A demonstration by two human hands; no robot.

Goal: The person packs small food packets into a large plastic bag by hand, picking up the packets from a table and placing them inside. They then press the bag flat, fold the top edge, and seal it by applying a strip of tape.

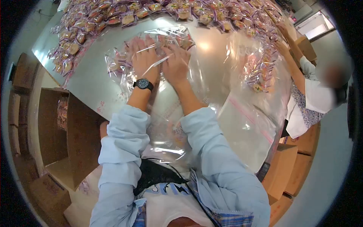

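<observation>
A large clear plastic bag (170, 136) lies on the shiny metal table (211, 60) in front of me. Several small wrapped snack packs (115, 66) show through its far end. My left hand (145, 60), with a black watch (142, 84) at the wrist, presses on the bag with its fingers stretched forward. Beside it, my right hand (176, 65) also rests on the plastic, fingers extended and slightly bent. Glare on the film partly hides the fingertips of both hands.
A heap of wrapped snack packs (183, 14) curves along the table's far side. More flat clear bags (245, 128) lie at the right. An open cardboard box (81, 138) stands at the left. Another person (312, 90) reaches toward the heap from the right, near stacked cartons (281, 170).
</observation>
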